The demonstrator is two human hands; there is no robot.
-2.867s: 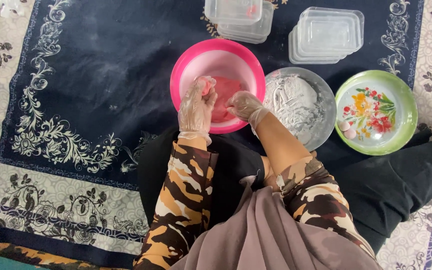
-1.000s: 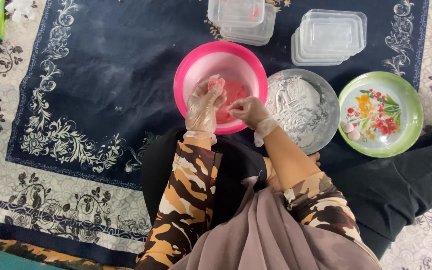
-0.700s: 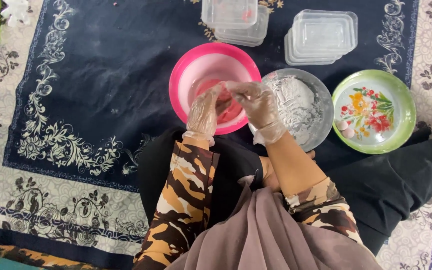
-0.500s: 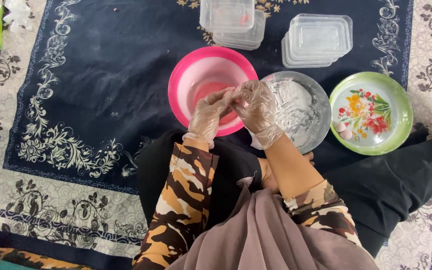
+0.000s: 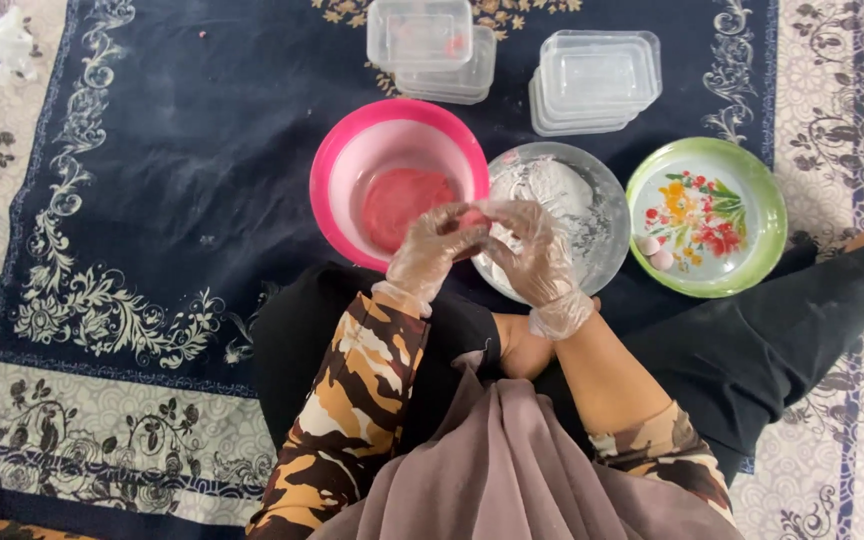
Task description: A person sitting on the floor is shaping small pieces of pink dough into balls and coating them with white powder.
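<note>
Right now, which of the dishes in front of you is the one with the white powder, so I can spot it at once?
On the dark blue patterned rug, three round dishes sit in a row before the gloved hands. The powder dish is the middle one, a clear glass bowl, between the pink bowl and the green-rimmed floral plate. It alone is transparent and dusted white.

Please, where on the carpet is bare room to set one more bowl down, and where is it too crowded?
The widest free patch is the dark carpet left of the pink bowl, up to the pale flowered border. The right side is crowded: the metal bowl touches the pink bowl, the green plate lies close beside it, and two stacks of clear boxes sit just behind.
</note>
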